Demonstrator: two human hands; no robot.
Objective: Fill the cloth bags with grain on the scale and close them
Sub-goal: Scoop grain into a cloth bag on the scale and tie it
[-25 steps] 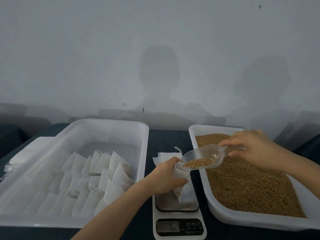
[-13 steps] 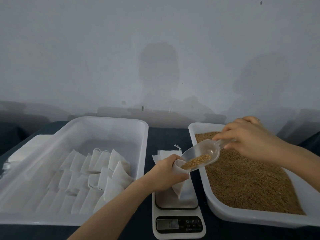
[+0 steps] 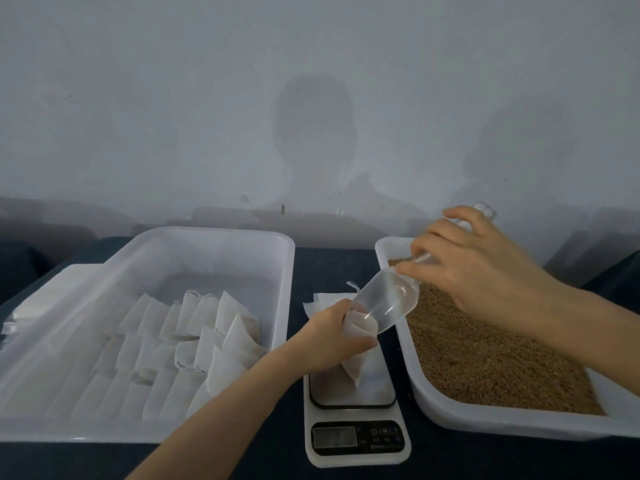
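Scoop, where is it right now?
In the head view, the scoop sits just right of centre, tipped into the cloth bag over the scale, its handle held by the right hand.

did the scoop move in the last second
Yes. The scoop has tipped steeply: its handle end rose past the far rim of the grain tray, while its mouth stays at the bag on the scale.
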